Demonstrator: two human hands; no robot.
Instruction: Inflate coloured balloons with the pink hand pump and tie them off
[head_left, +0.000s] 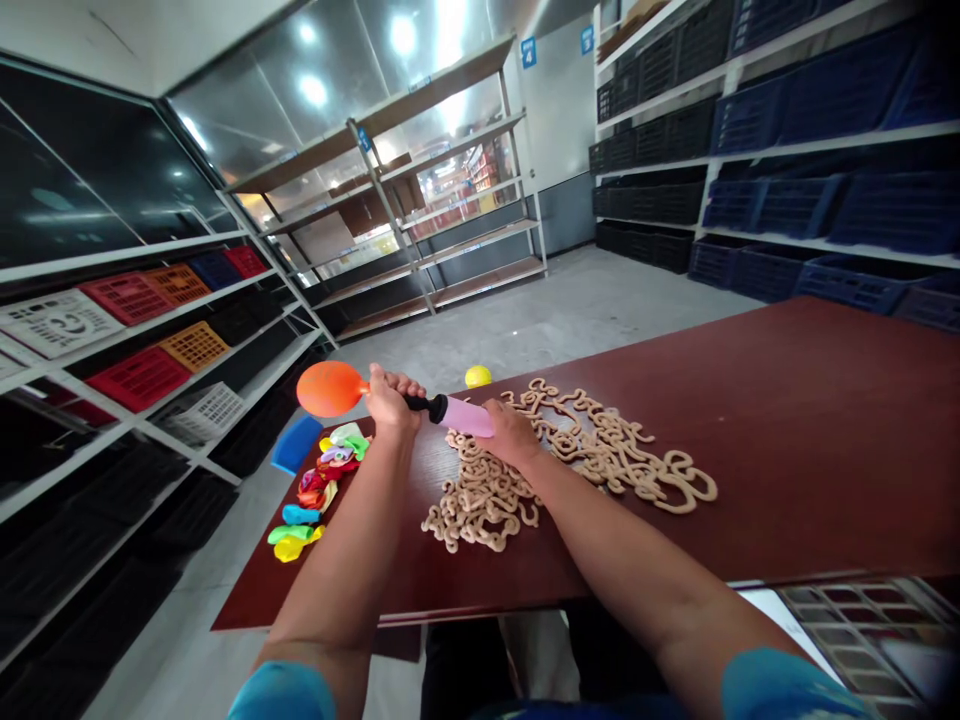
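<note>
My left hand [394, 397] is closed around the neck of a partly inflated orange balloon [330, 389], where it meets the black nozzle of a hand pump. The pump [466, 417] has a pale purple barrel, and my right hand [512, 435] is wrapped round its near end. Both hands are above the table, with the pump tilted between them. Under and beside my right hand lie tangled beige, rope-like curly pieces [487, 490]. Left of my left forearm is a pile of deflated balloons [330, 470] in several colours.
The dark red table [787, 430] stretches off to the right. A round yellow object [478, 376] shows at its far edge, and a blue object [296, 443] beyond the left edge. Shelves with crates [139, 375] stand left, more blue crates [795, 205] right. A compartmented tray [862, 620] is lower right.
</note>
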